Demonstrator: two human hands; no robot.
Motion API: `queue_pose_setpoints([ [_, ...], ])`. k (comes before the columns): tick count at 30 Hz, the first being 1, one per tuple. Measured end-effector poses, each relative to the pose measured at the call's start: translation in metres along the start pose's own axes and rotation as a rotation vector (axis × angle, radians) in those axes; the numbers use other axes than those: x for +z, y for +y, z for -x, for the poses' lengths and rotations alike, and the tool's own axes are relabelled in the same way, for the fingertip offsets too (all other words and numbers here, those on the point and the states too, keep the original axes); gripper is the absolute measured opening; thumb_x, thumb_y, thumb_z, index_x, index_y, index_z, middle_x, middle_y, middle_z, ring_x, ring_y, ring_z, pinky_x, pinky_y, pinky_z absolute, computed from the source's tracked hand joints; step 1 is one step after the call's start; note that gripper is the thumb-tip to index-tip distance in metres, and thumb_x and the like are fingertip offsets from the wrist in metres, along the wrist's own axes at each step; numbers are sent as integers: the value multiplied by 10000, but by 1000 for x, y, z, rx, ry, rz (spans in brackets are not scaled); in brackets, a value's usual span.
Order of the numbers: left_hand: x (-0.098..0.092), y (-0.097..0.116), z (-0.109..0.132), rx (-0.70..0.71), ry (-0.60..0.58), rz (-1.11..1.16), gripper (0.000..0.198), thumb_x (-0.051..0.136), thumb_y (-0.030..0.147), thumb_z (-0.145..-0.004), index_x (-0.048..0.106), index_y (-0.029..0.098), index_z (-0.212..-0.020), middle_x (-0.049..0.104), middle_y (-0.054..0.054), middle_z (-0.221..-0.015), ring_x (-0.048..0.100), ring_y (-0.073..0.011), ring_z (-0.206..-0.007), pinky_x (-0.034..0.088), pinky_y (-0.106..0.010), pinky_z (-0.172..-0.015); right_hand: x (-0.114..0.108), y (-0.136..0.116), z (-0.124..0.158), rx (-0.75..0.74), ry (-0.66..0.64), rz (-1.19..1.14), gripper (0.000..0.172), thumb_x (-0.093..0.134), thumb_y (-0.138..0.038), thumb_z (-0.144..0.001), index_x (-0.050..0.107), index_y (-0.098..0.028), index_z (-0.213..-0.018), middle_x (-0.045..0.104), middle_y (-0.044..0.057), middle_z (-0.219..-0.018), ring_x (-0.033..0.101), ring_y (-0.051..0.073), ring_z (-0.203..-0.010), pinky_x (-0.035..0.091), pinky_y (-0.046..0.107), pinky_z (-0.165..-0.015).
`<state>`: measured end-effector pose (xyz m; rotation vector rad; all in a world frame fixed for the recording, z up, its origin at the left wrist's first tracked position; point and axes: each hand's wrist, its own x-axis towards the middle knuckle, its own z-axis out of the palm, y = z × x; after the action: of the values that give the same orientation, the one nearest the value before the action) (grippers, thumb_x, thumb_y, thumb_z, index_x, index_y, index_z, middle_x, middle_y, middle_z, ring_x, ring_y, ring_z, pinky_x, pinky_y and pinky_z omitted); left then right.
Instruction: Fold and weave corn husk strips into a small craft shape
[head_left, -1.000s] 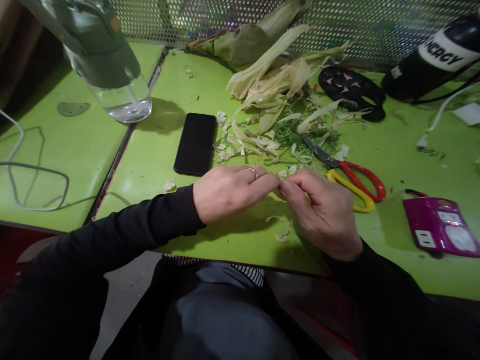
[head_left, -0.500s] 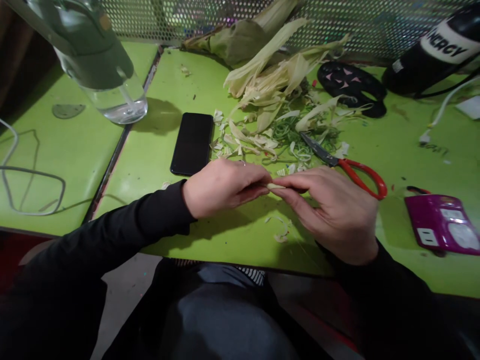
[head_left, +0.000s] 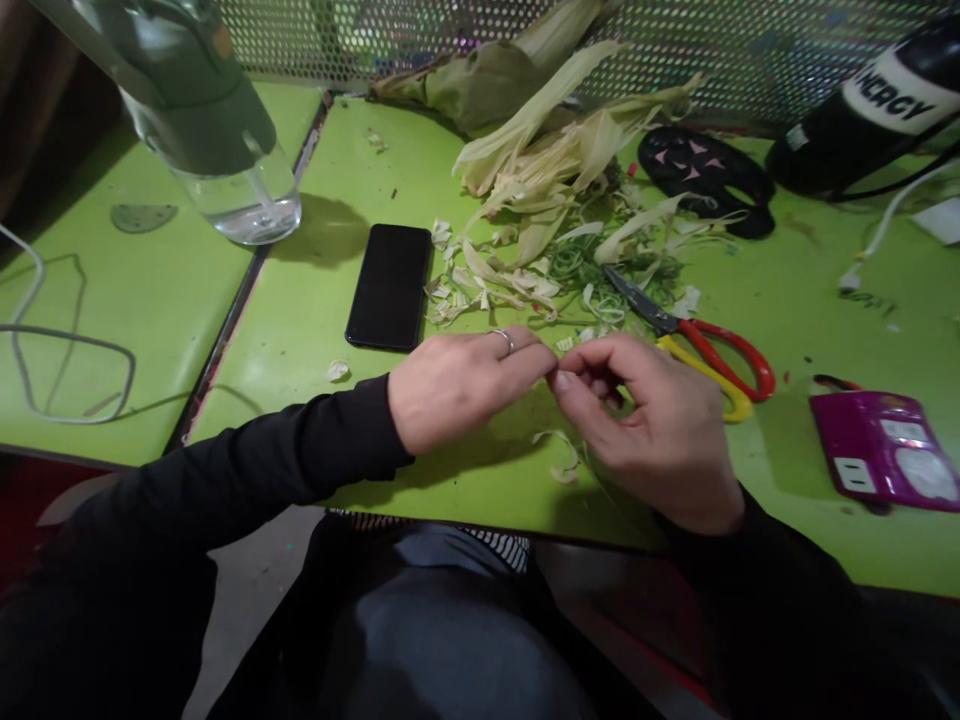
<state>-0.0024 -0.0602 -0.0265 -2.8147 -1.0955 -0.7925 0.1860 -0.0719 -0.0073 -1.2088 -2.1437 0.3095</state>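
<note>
My left hand [head_left: 457,385], a ring on one finger, and my right hand [head_left: 649,425] meet fingertip to fingertip just above the green table [head_left: 315,310] near its front edge. Both pinch a small pale husk strip, almost entirely hidden between the fingers. The right hand's other fingers are curled under. Cut husk scraps [head_left: 499,280] lie just beyond the hands, and a few curls [head_left: 561,462] lie on the table below them. Red-and-yellow scissors [head_left: 701,345] rest shut right behind my right hand.
A pile of corn husks [head_left: 559,150] lies at the back by a perforated metal wall. A black phone [head_left: 390,285] lies left of the scraps, a water bottle [head_left: 217,130] far left, a white cable [head_left: 67,340] beside it. A purple power strip [head_left: 881,450] sits right.
Half a second ago a bit of pale strip showed between the fingertips; now the fingers cover it. My right hand has turned and curled its fingers. Both hands stay in place.
</note>
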Motion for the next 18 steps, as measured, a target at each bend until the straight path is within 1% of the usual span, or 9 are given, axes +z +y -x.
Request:
queue_pose_setpoints([
  [2,1,0,-2,-31,-37,33,246,380,204,-980,620,165,-1012,700,-54,-919,662,-131,-748,477,-213,-596,0,0,-1,106,-68,-111,101,600,-232,-863,554,-207,-776,512,-37,-589,454,98,-481,352,246,-432],
  [4,0,0,-3,-28,-46,30,250,379,223,-987,622,168,-1000,698,-41,-884,651,-131,-704,463,-217,-567,-1,1,-1,183,-123,-199,128,581,-257,-883,548,-206,-771,472,-50,-568,409,85,-453,312,231,-396],
  [7,-3,-2,-4,12,-43,-25,247,376,221,-995,617,170,-999,690,-28,-853,634,-122,-668,430,-210,-536,-2,2,-1,219,-142,-232,136,565,-254,-897,538,-210,-771,432,-57,-566,382,78,-448,290,222,-387],
  [9,-5,-2,-3,54,-32,-81,239,374,197,-994,611,165,-985,677,-24,-825,622,-117,-663,414,-206,-530,-3,1,-1,184,-134,-194,134,573,-237,-890,531,-215,-764,428,-55,-571,381,80,-455,295,228,-400],
  [14,-5,3,-3,142,18,-231,301,314,133,-993,603,151,-910,641,-39,-768,607,-127,-680,404,-222,-532,-3,0,-2,-10,-133,31,165,545,-147,-876,511,-216,-729,497,-16,-644,432,113,-537,335,271,-482],
  [16,-4,6,-3,136,35,-256,320,293,115,-992,604,150,-925,643,-44,-773,611,-129,-688,410,-228,-542,-4,-1,-3,-15,-155,33,194,519,-164,-897,501,-216,-711,488,-16,-630,443,119,-545,341,278,-496],
  [18,-3,7,-3,121,41,-233,311,297,111,-990,604,155,-964,655,-47,-795,618,-129,-692,417,-229,-552,-5,-2,-4,20,-173,-1,230,509,-200,-915,492,-215,-686,468,-24,-598,439,117,-533,341,277,-493],
])
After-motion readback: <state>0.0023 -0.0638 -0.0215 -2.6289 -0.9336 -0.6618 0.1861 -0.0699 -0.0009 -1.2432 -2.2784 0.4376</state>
